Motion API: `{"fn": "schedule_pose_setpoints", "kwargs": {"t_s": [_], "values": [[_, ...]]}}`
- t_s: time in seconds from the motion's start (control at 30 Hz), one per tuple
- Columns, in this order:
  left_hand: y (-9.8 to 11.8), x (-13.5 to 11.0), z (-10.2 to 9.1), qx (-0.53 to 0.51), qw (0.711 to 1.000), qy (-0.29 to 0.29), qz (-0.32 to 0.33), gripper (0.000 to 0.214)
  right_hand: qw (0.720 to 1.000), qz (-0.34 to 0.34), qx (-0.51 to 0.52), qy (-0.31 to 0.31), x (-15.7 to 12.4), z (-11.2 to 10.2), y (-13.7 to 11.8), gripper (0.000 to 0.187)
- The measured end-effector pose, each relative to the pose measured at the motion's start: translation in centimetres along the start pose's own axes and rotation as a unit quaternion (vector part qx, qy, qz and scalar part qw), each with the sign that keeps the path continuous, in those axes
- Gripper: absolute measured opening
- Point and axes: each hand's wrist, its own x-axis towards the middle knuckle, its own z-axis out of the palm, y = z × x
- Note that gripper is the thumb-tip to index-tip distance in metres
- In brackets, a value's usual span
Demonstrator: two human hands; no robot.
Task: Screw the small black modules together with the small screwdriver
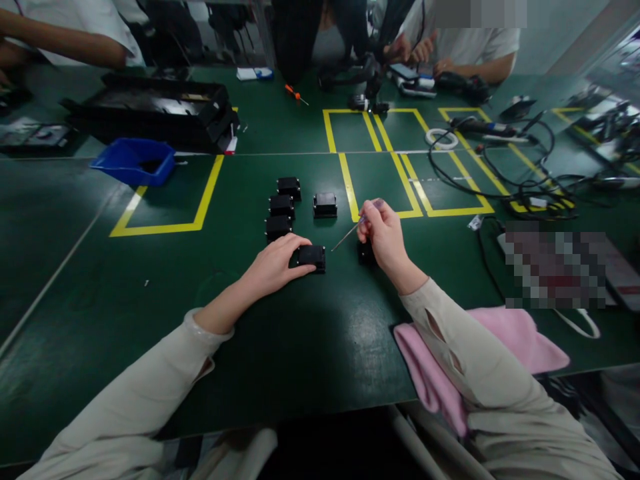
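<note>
My left hand (273, 267) grips a small black box-shaped part (312, 256) between thumb and fingers, on the green table. In my right hand (383, 233) is a thin screwdriver (350, 231), its shaft slanting down and left. The tip is just right of the held part, apart from it. Under the right hand sits another black part (367, 252), partly covered. Beyond my left hand stand several like parts in a column, the nearest (278, 227) close to my fingers. One more black part (325, 205) stands alone to their right.
A blue bin (135, 162) and black trays (160, 110) stand at the back left. An orange screwdriver (294, 93) lies at the far side. Cables (500, 190) and a white ring (441, 139) are right. A pink cloth (510, 337) lies by my right forearm. People sit opposite.
</note>
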Motion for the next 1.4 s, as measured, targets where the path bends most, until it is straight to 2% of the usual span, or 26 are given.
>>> {"fn": "schedule_pose_setpoints", "kwargs": {"t_s": [0.23,0.57,0.77,1.03,1.2,1.3,1.4], "values": [[0.1,-0.3,-1.0,0.062,0.998,-0.003,0.003,0.037,0.996,-0.02,-0.076,-0.046,-0.2,0.0,0.1,0.047],[0.3,-0.2,-1.0,0.076,0.997,-0.004,-0.006,0.038,0.994,-0.015,-0.088,-0.067,-0.2,0.0,0.2,0.046],[0.4,-0.2,-1.1,0.08,0.997,-0.005,-0.008,0.038,0.994,-0.04,-0.074,-0.075,0.4,-0.5,-0.2,0.045],[0.6,-0.2,-1.3,0.083,0.996,-0.01,-0.017,0.041,0.993,0.02,-0.079,-0.083,0.9,-1.7,-0.2,0.044],[0.3,-0.2,-1.6,0.085,0.996,-0.018,-0.015,0.043,0.993,0.01,-0.083,-0.082,0.5,-1.5,-0.3,0.045],[0.1,-0.2,-1.7,0.09,0.996,-0.018,-0.017,0.043,0.99,0.0,-0.096,-0.103,0.2,-1.2,-0.3,0.048],[0.0,-0.3,-1.7,0.096,0.995,-0.016,-0.018,0.043,0.987,0.021,-0.1,-0.125,0.1,-1.1,-0.4,0.052]]}}
